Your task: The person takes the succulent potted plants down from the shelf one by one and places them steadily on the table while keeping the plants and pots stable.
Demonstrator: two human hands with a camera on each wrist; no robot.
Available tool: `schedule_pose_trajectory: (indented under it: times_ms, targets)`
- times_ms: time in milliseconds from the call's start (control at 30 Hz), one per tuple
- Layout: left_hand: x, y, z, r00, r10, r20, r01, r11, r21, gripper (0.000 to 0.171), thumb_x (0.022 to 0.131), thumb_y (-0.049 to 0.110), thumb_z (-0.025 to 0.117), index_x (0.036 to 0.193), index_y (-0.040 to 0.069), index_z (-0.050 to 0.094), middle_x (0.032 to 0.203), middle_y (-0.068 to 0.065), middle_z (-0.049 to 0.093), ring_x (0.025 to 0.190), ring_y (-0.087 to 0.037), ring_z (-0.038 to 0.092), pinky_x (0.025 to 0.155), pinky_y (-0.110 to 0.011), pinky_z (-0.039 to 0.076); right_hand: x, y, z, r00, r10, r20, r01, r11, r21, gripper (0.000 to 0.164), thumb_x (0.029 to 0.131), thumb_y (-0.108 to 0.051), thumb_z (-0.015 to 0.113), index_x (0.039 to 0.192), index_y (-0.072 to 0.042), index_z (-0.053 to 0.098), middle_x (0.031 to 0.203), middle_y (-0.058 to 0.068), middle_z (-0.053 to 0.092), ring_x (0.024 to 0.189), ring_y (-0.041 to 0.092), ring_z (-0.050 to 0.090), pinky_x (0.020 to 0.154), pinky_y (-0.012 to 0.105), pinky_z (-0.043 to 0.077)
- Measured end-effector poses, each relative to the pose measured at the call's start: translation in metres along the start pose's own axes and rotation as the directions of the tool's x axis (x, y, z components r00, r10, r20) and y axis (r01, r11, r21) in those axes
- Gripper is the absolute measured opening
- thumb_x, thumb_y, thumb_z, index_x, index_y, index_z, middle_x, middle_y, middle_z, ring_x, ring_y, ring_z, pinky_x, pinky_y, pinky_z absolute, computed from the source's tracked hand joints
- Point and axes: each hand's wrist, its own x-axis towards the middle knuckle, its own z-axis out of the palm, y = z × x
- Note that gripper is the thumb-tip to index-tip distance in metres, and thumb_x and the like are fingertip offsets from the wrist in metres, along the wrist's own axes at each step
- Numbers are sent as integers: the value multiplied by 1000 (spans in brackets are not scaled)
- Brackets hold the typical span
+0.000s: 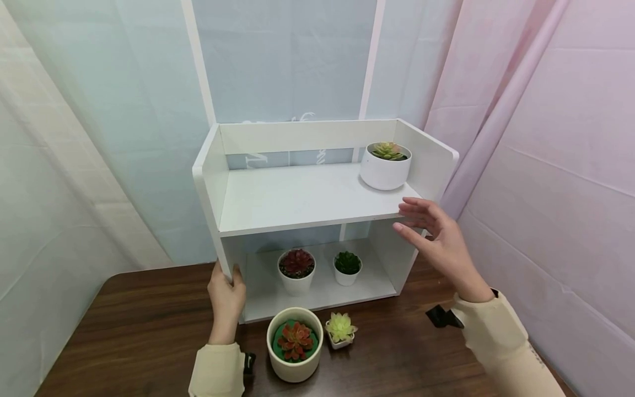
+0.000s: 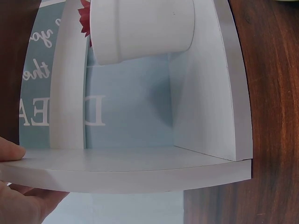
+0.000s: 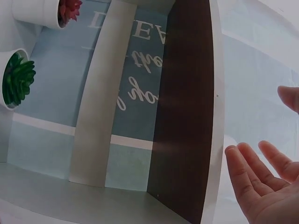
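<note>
Left hand (image 1: 227, 292) gripping white shelf (image 1: 302, 138) by left side panel (image 1: 213, 176), presumably steadying it. Right hand (image 1: 444, 242) hovering near upper tier (image 1: 292, 193), fingers loosely extended, holding nothing. White pot (image 1: 384, 173) standing on that tier, right end, side wall (image 1: 426, 162) likely guarding it.

shelf (image 1: 292, 193): smooth, matt | table (image 1: 402, 353): wood-grained | backdrop (image 1: 144, 121): creased cloth

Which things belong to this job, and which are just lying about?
Likely part of the job:
white shelf, gripped by the left hand
white pot on top, near the right hand
dark red plant and green plant below
cream pot and yellow-green plant in front

Probably just surroundings:
wooden table
hanging cloth
</note>
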Motion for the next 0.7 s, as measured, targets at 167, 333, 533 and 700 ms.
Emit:
schedule_pose_trajectory:
  times_ms: [167,333,533,700]
  targets:
    - [0,0,0,1000,3,-5,-3,1000,0,32,92,-7,48,123,-12,53,116,-35,59,106,-53,57,79,-65,48,6,0,0,999,-1,-32,0,1000,-19,51,85,-5,71,132,-1,51,127,19,58,106,3,60,86,12,47]
    - [0,0,0,1000,-5,-8,5,1000,0,32,92,-7,48,123,-12,53,116,-35,59,107,-52,57,79,-65,48,15,1,3,995,31,-94,-35,998,-44,56,84,-10,74,133,0,50,132,20,55,116,16,57,90,11,45]
    - [0,0,0,1000,-16,2,16,1000,-6,33,92,-6,49,125,-11,52,118,-35,58,108,-52,57,79,-65,48,20,-1,2,989,101,-110,-109,992,-67,61,86,-19,73,137,0,47,136,17,52,122,30,52,95,20,46]
    - [-1,2,0,1000,-11,-2,11,1000,-8,33,93,-6,48,126,-11,52,118,-35,58,109,-52,56,80,-66,47,26,-2,3,982,150,-112,-158,985,-70,67,85,-23,73,141,-2,43,143,15,47,129,31,48,102,38,44]
